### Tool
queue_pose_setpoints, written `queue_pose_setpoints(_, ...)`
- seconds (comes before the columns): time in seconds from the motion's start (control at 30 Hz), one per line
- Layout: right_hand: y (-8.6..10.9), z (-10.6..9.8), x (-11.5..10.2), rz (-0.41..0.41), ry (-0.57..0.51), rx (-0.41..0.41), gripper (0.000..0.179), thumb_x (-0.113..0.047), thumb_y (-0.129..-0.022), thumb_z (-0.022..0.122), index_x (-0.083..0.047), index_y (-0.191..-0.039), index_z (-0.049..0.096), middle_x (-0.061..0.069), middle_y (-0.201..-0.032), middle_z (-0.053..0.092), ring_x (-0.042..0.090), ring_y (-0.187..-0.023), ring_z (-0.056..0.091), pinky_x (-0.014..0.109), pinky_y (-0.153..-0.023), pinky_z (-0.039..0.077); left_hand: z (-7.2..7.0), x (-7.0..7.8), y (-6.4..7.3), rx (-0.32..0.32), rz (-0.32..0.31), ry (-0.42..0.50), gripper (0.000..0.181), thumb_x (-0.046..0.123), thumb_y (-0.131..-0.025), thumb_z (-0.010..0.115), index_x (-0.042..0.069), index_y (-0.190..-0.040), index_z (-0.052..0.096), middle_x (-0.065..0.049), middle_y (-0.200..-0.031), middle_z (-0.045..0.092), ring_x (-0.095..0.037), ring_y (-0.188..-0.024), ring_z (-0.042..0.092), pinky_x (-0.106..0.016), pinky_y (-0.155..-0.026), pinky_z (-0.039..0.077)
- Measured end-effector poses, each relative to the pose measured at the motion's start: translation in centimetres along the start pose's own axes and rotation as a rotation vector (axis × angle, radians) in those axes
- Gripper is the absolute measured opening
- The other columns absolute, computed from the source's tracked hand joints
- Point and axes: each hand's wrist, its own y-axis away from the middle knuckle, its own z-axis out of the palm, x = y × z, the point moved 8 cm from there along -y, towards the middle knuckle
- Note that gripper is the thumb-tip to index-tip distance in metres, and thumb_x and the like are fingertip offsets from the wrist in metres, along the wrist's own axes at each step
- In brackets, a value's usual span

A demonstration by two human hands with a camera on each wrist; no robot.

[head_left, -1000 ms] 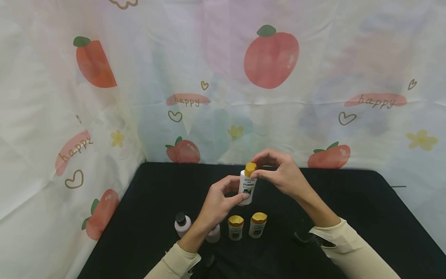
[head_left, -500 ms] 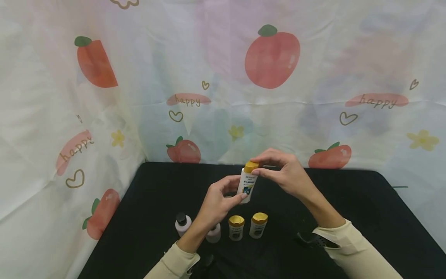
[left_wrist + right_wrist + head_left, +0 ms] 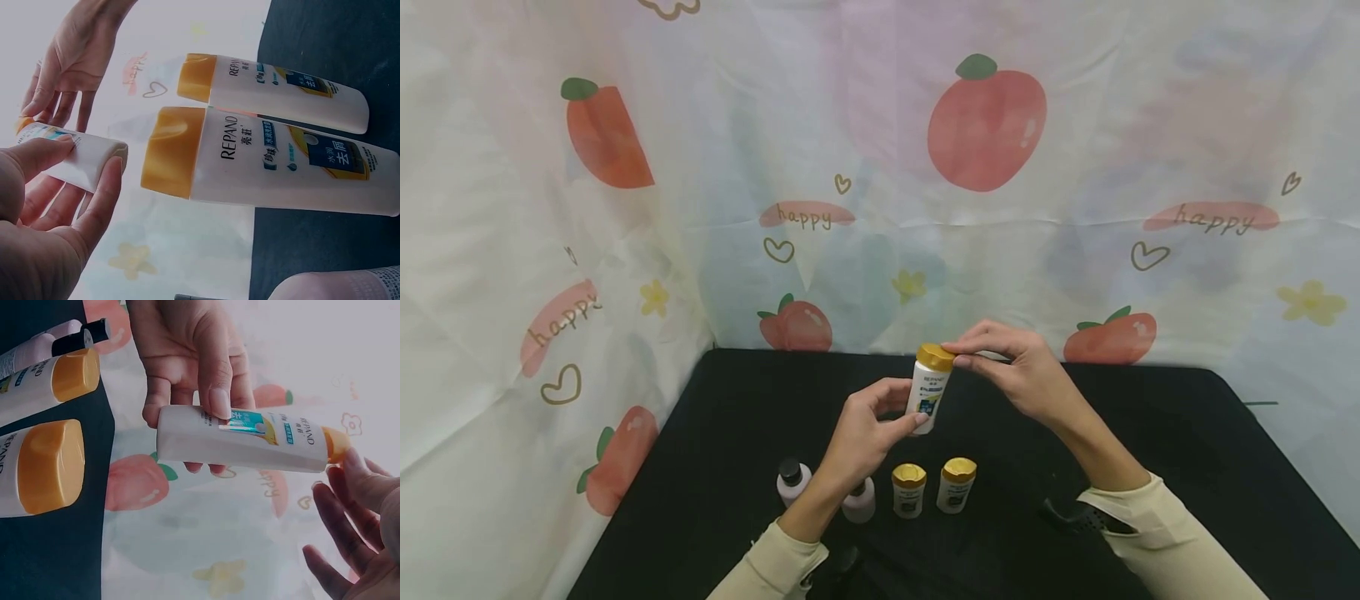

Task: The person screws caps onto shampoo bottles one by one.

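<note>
My left hand (image 3: 867, 427) holds a small white shampoo bottle (image 3: 929, 385) by its lower body, raised above the black table and leaning slightly right. At the top, thumb and fingertips of my right hand (image 3: 1026, 371) pinch the right edge of its gold cap (image 3: 935, 357). The right wrist view shows the bottle's printed label (image 3: 247, 422) beneath the left thumb, with the cap (image 3: 338, 444) at the right thumb's tip. Two matching gold-capped shampoo bottles, a left one (image 3: 909, 492) and a right one (image 3: 957, 485), stand upright below the hands.
A pinkish bottle with a black cap (image 3: 793, 482) stands left of the left forearm. Another pinkish bottle (image 3: 860, 502) is partly hidden by that arm. The black table (image 3: 1120, 433) meets a fruit-printed cloth backdrop (image 3: 880, 167) behind and at the left.
The gold cap has turned from its narrow side to its broad face. The held bottle has shifted slightly left, and the right-hand fingers have slid to the cap's right edge.
</note>
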Motion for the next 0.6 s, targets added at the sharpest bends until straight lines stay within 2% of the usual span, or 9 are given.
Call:
queue_pose_setpoints(0.13,-0.07,0.09,0.30,0.017,-0.028,-0.003,0.035,0.008,-0.087,0.073,-0.012,-0.115,0.076,-0.001,-0.107,0.069,0.013,-0.099,0.065,0.023,-0.091,0.055,0.12,0.08,0.01,-0.013,0.008,0.001,0.037,0.014,-0.092,0.077,0.012,-0.127,0.067,-0.006,-0.119,0.071,-0.019,-0.109,0.069,-0.038,-0.094,0.057)
queue_pose_setpoints(0.27,-0.12,0.38,0.42,0.025,-0.072,-0.008,0.036,0.008,-0.087,0.073,-0.011,-0.119,0.074,0.001,-0.111,0.069,0.015,-0.099,0.068,0.026,-0.089,0.057,0.25,0.20,0.00,-0.015,0.024,0.001,0.036,0.015,-0.092,0.077,0.014,-0.127,0.067,-0.006,-0.118,0.072,-0.019,-0.109,0.069,-0.038,-0.094,0.057)
queue_pose_setpoints(0.47,-0.11,0.62,0.62,0.084,-0.042,-0.012,0.038,0.002,-0.089,0.074,-0.012,-0.124,0.072,0.002,-0.118,0.070,0.013,-0.102,0.068,0.026,-0.090,0.057,0.32,0.30,-0.05,-0.012,0.036,-0.003,0.035,0.014,-0.092,0.077,0.013,-0.125,0.068,-0.005,-0.116,0.072,-0.019,-0.107,0.069,-0.042,-0.097,0.056)
queue_pose_setpoints(0.6,-0.12,0.81,0.68,0.125,-0.018,-0.003,0.038,-0.001,-0.089,0.076,-0.013,-0.125,0.072,0.005,-0.119,0.071,0.012,-0.106,0.067,0.032,-0.093,0.057,0.40,0.33,-0.11,-0.014,0.040,-0.007,0.034,0.014,-0.091,0.077,0.013,-0.124,0.068,-0.005,-0.116,0.071,-0.019,-0.107,0.069,-0.042,-0.097,0.056)
